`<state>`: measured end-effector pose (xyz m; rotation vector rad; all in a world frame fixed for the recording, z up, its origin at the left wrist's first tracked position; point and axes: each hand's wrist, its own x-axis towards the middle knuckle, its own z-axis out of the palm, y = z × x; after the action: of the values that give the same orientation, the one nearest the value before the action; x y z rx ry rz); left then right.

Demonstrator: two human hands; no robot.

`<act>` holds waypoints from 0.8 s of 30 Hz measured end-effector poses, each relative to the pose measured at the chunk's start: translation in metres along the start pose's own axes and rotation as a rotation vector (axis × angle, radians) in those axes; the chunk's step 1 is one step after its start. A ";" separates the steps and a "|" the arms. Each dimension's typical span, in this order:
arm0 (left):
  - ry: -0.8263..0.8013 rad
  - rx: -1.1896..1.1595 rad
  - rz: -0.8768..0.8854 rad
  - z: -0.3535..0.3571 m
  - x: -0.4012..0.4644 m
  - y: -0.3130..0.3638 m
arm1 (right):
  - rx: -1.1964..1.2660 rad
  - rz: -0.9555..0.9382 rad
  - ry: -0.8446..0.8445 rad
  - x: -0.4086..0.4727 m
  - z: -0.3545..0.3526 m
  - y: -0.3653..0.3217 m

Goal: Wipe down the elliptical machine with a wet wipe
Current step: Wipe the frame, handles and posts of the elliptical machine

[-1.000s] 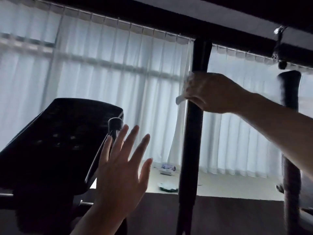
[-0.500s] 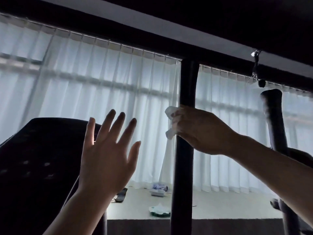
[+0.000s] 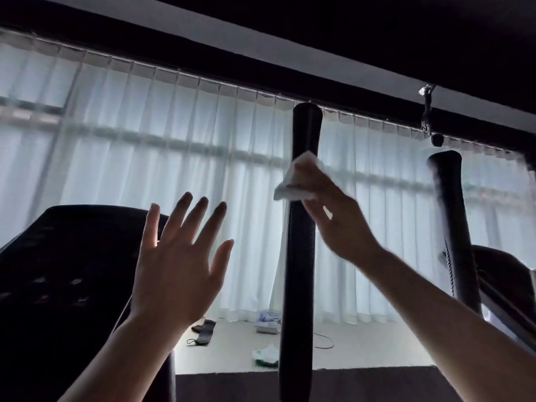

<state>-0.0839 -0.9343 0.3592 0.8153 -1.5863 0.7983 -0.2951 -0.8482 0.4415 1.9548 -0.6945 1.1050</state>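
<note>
Since a moment ago, the right hand (image 3: pixel 333 216) has slid the wet wipe (image 3: pixel 295 181) higher up the middle handlebar (image 3: pixel 298 256), so the bar's rounded top now shows just above the wipe.

At about 8 o'clock sits the dark console (image 3: pixel 66 271) of the elliptical machine. It looks untouched right now, with no hand on it.

Next, near 7 o'clock, the left hand (image 3: pixel 177 265) is up in the air with its fingers spread wide and straight. It holds nothing and touches nothing. It is probably held out like that to help the person stay steady and to keep out of the way of the wiping.

In the middle the middle handlebar stands tall. The wet wipe is pressed against it, a little above the center, toward 12 o'clock. The right hand pinches the wet wipe between thumb and fingers and pushes it on the bar. Holding it that way lets the wipe rub along the bar as the hand goes up and down.

Low down at 6 o'clock, on the floor by the curtains (image 3: pixel 145 169), lie a pack of wipes (image 3: pixel 268 322) and a crumpled used wipe (image 3: pixel 265 355). They sit close so a fresh wipe is easy to grab.

At 3 o'clock stands the other handlebar (image 3: pixel 452 227). My guess is that it gets wiped after this one.
</note>
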 end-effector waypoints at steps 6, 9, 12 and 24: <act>0.007 0.004 0.051 0.000 -0.003 0.000 | -0.129 0.002 0.137 0.004 -0.005 0.000; 0.068 0.004 0.088 -0.001 -0.002 -0.002 | -0.146 0.118 0.311 0.071 -0.021 0.027; 0.100 0.056 0.199 0.002 -0.003 -0.002 | -0.018 0.151 0.238 0.084 -0.010 0.043; 0.120 -0.549 0.046 -0.006 -0.045 0.063 | 0.201 0.222 0.122 -0.134 0.068 -0.043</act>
<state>-0.1273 -0.8917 0.3114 0.3280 -1.6109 0.3983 -0.2954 -0.8687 0.2864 1.9911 -0.7730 1.4661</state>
